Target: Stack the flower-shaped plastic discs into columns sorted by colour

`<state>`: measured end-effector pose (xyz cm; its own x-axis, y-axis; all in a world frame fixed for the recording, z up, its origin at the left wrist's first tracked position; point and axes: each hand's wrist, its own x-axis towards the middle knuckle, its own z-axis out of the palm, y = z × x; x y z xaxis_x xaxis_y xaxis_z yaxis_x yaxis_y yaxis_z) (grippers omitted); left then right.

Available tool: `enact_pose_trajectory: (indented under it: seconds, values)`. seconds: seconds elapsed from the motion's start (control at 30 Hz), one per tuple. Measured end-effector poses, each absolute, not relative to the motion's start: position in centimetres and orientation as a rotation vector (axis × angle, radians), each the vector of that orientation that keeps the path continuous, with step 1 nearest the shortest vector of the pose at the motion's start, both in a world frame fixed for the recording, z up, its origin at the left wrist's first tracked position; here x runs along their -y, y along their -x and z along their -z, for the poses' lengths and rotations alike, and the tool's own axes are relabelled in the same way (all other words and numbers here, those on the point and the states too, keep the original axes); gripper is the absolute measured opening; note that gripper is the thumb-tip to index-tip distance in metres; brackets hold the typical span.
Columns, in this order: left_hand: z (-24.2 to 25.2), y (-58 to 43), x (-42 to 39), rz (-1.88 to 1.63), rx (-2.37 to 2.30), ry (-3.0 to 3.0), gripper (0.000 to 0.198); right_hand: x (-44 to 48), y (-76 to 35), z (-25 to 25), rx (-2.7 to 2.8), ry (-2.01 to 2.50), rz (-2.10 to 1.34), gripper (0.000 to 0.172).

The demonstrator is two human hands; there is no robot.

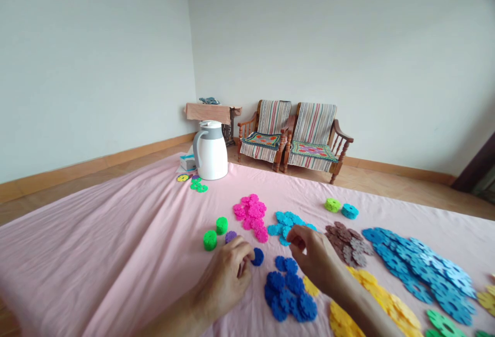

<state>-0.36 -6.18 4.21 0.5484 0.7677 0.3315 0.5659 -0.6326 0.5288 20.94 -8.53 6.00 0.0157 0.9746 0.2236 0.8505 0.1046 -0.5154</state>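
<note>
With left hand [228, 275] pinched dark blue disc [257, 257] on pink bench cloth [116, 254]; with right hand [315, 259], fingers curled, hovered by teal discs [288, 221]; could not tell its hold.

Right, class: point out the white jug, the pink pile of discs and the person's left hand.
White jug [211, 154]: head view, middle of its body.
Pink pile of discs [251, 214]: head view, centre of the pile.
Left hand [228, 275]: head view, back of the hand.
</note>
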Motion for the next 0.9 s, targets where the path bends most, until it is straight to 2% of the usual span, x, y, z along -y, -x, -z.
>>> enact_pose_trajectory:
  seconds: [0.1, 0.23, 0.47, 0.7, 0.9]
  values:
    - [-4.3, 0.3, 6.3, -0.833, -1.120, -2.371, 0.029, 9.2, -21.6, -6.1, 1.976, 1.830, -0.357, 0.018]
    - [-4.0, 0.2, 6.3, -0.868, -1.114, -2.316, 0.029, 9.8, -21.5, -5.0, 2.058, 1.863, -0.353, 0.026]
    - [-2.9, 0.2, 5.9, -0.892, -1.075, -2.258, 0.045, 9.1, -22.0, -5.0, 2.031, 1.824, -0.409, 0.018]
    - [-2.6, 0.3, 5.7, -0.879, -1.044, -2.207, 0.061, 8.2, -19.3, -5.6, 1.629, 1.623, -0.752, 0.005]
    - [-2.6, 0.1, 5.7, -0.841, -1.030, -2.178, 0.067, 7.5, -16.4, -3.9, 1.456, 1.500, -0.897, 0.004]
